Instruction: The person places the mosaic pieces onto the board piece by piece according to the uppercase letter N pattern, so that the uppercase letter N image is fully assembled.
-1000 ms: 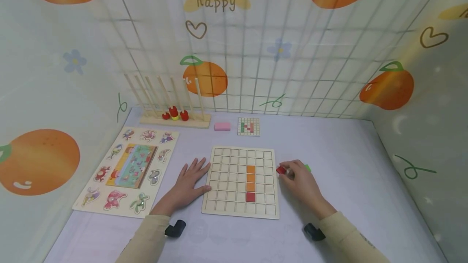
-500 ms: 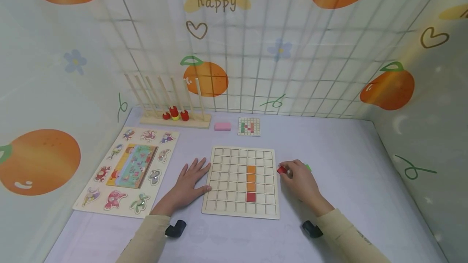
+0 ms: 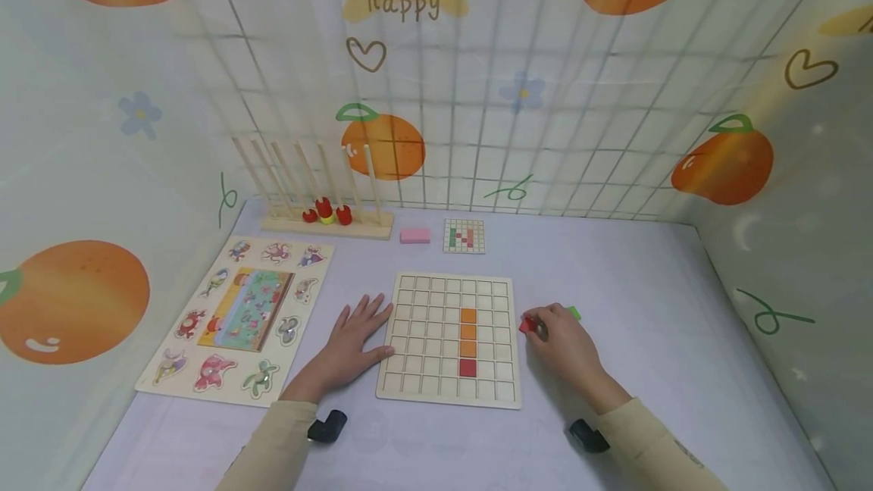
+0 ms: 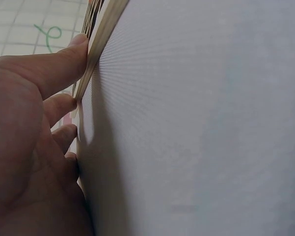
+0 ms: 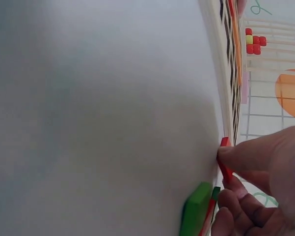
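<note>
In the head view a wooden grid board (image 3: 423, 389) lies in front of the person, with two orange tiles (image 3: 468, 332) and a red one set in a column. My left hand (image 3: 351, 351) rests on the table with fingers spread, its thumb and fingertips at the board's left edge. Just off the right edge, my right hand (image 3: 562, 343) pinches a small red tile (image 5: 226, 160) between thumb and finger. The right wrist view shows a green tile (image 5: 196, 209) close by, with red and dark green pieces behind it, partly hidden by the fingers.
Behind the board lie a small pattern card (image 3: 464, 236) and a pink block (image 3: 414, 236). A peg stand (image 3: 293, 225) with several red beads stands at the back left. An animal puzzle board (image 3: 184, 354) lies left. Printed curtain walls surround the table.
The right fingers have shifted slightly toward the person with the red tile, and its angle has turned a little. The left hand and the tiles on the board stay put.
</note>
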